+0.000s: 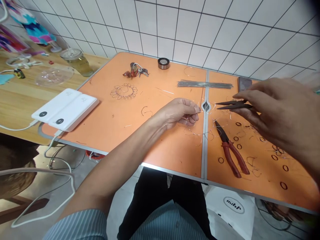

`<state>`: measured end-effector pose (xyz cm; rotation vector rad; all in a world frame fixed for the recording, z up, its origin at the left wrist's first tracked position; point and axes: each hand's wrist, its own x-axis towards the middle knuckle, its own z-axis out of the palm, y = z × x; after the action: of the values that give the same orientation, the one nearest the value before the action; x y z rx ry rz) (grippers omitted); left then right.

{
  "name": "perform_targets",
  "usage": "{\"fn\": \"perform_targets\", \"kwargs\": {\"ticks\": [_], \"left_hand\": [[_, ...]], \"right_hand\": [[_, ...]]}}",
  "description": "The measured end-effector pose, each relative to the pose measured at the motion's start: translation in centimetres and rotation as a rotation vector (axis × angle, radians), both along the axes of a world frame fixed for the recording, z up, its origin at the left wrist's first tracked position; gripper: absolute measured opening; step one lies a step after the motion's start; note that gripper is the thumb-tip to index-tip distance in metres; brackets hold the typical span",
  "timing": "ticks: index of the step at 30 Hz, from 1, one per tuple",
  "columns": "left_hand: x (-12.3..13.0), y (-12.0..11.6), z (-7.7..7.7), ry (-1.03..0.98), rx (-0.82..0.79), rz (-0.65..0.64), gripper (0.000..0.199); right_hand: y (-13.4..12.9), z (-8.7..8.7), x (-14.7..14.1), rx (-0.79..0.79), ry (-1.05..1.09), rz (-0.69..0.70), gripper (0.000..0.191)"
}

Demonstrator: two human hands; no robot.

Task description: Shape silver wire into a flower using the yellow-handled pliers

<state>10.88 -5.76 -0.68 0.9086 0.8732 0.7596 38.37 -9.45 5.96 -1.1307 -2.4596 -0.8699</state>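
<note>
1. The orange table (175,156) spans the frame's middle; along its grey seam, right of centre, fine wire could catch if dragged.
2. At right, the right hand (277,113) grips a dark pointed tool (236,106), tips parted; whether they touch wire, I cannot tell. Squeezing too hard might kink a strand.
3. Near centre, the left hand (182,111) pinches the wire piece (193,134) between thumb and fingers; a slack pinch could let it spring loose.
4. Red-handled pliers (227,143) lie right of centre, jaws near the piece; dangling loops could snag there.
5. The wire piece, just right of centre, looks thin, shiny and curly, with stray ends, partly hidden by fingers.
6. Small dark rings (283,182) dot the lower right.
</note>
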Motion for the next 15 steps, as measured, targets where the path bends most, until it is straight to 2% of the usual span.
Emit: {"fn": "perform_targets", "kwargs": {"ticks": [2, 4, 9, 15], "left_hand": [[-0.1, 0.0, 0.0, 0.008, -0.007, -0.015, 0.029], [-0.1, 0.0, 0.0, 0.025, -0.015, -0.027, 0.028], [-0.2, 0.1, -0.1, 0.021, -0.040, -0.056, 0.027], [-0.3, 0.3, -0.4, 0.011, -0.048, -0.095, 0.024]], "right_hand": [[0.6, 0.9, 0.2, 0.005, -0.161, -0.024, 0.050], [1.3, 1.4, -0.2, -0.038, -0.249, -0.018, 0.056], [2.2, 2.0, -1.9, -0.276, -0.222, 0.016, 0.043], [2.3, 2.6, -2.7, -0.281, -0.306, 0.013, 0.047]]}}
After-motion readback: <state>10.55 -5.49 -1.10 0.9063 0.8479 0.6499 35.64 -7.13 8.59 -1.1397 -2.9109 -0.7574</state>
